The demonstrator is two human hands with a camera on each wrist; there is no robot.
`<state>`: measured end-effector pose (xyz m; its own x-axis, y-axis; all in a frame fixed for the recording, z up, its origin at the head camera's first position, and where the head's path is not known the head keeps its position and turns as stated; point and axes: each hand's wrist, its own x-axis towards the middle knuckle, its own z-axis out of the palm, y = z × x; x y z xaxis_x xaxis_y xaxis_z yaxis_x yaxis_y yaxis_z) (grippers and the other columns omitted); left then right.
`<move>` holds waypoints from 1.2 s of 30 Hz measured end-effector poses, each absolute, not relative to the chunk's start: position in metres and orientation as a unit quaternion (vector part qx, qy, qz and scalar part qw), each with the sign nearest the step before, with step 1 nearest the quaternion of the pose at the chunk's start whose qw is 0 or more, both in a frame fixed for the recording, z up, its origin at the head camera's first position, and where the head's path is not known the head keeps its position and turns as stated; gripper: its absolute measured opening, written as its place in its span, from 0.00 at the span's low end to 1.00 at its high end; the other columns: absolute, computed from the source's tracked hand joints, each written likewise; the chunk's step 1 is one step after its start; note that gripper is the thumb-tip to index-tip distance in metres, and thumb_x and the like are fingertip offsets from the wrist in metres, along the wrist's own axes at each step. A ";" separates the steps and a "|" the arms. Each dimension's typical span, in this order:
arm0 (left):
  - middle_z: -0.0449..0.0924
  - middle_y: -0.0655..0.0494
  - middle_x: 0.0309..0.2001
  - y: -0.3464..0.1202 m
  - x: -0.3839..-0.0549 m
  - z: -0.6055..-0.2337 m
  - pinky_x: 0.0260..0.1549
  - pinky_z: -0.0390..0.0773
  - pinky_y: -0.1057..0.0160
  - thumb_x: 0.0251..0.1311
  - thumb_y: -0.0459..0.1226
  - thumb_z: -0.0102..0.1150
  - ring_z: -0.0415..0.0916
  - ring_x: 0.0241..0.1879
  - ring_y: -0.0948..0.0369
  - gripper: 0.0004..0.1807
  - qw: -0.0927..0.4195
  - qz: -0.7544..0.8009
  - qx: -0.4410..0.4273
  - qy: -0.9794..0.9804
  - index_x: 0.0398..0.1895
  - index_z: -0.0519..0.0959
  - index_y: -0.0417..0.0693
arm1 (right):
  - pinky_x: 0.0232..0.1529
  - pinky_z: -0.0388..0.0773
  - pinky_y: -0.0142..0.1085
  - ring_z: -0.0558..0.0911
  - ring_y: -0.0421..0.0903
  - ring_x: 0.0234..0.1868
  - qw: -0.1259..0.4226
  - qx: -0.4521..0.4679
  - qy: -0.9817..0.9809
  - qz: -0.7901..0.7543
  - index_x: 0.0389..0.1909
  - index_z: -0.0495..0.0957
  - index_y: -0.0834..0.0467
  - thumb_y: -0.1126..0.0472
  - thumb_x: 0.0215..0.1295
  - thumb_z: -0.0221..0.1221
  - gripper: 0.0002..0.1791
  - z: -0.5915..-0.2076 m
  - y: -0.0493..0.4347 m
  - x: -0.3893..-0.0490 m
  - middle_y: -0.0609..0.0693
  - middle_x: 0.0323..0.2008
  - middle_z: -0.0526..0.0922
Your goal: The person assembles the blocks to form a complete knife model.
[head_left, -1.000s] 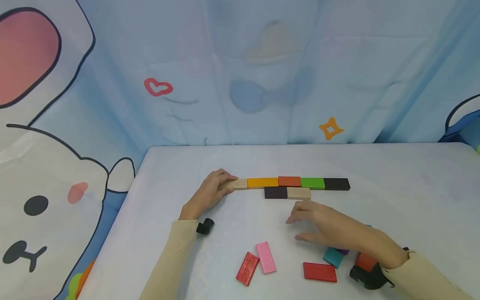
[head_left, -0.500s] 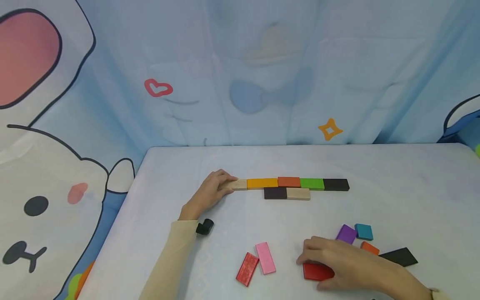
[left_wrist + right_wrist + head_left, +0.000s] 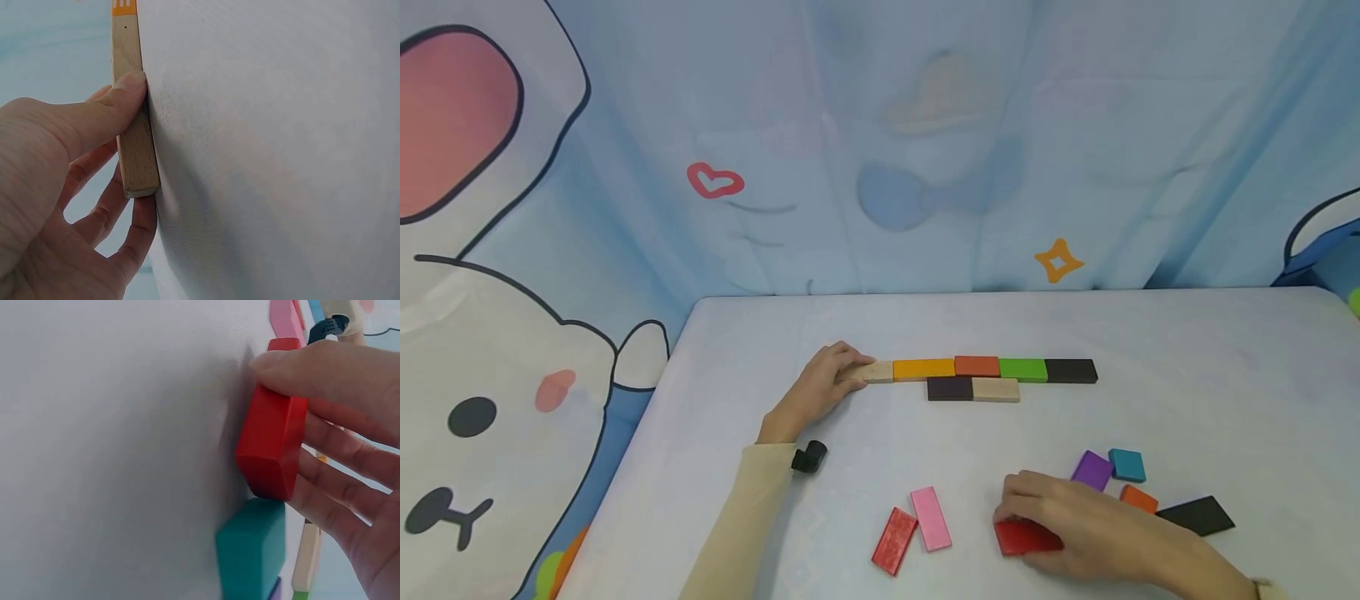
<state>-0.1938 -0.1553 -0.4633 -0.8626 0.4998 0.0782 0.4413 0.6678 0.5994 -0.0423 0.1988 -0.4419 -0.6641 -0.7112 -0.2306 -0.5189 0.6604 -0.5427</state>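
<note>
My left hand [image 3: 816, 387] pinches a plain wooden block [image 3: 137, 159] between thumb and fingers, at the left end of a row on the table. That row continues rightward with a yellow-orange block [image 3: 923, 370], an orange-red block [image 3: 977, 367], a green block [image 3: 1022, 371] and a black block [image 3: 1071, 372]. Against its near side lie a dark block [image 3: 950, 389] and another wooden block [image 3: 996, 390]. My right hand [image 3: 1075, 525] grips a red block [image 3: 269, 437] by its long sides, nearer the front. A teal block [image 3: 253, 547] sits right beside its end in the right wrist view.
A speckled red block [image 3: 895, 542] and a pink block [image 3: 931, 518] lie left of my right hand. Behind its wrist are purple [image 3: 1092, 471], blue [image 3: 1127, 465], orange [image 3: 1138, 499] and black [image 3: 1198, 516] blocks. A blue printed curtain [image 3: 820, 167] hangs behind the table.
My right hand has come down from near the row toward the front and taken hold of the red block, which has shifted slightly left. My left hand stays on the wooden block.
</note>
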 end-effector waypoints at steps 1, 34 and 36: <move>0.80 0.50 0.52 -0.156 -0.194 -0.464 0.60 0.74 0.50 0.67 0.34 0.69 0.75 0.55 0.50 0.19 0.046 0.315 0.259 0.912 0.61 0.84 0.44 | 0.43 0.87 0.39 0.80 0.44 0.51 0.211 -0.350 0.884 -0.226 0.52 0.85 0.44 0.51 0.58 0.78 0.21 -0.440 0.198 -0.044 0.42 0.49 0.80; 0.80 0.50 0.52 -0.158 -0.196 -0.468 0.58 0.75 0.51 0.67 0.34 0.68 0.75 0.54 0.50 0.19 0.039 0.322 0.270 0.907 0.61 0.84 0.44 | 0.45 0.87 0.48 0.82 0.52 0.42 -0.054 -0.291 0.932 -0.210 0.46 0.89 0.63 0.71 0.48 0.80 0.21 -0.440 0.180 -0.128 0.54 0.40 0.81; 0.81 0.50 0.52 -0.158 -0.197 -0.469 0.58 0.75 0.50 0.67 0.34 0.69 0.75 0.54 0.50 0.19 0.040 0.321 0.270 0.907 0.60 0.84 0.44 | 0.45 0.87 0.48 0.82 0.52 0.42 -0.052 -0.294 0.931 -0.209 0.46 0.89 0.63 0.71 0.48 0.80 0.21 -0.440 0.180 -0.128 0.54 0.40 0.81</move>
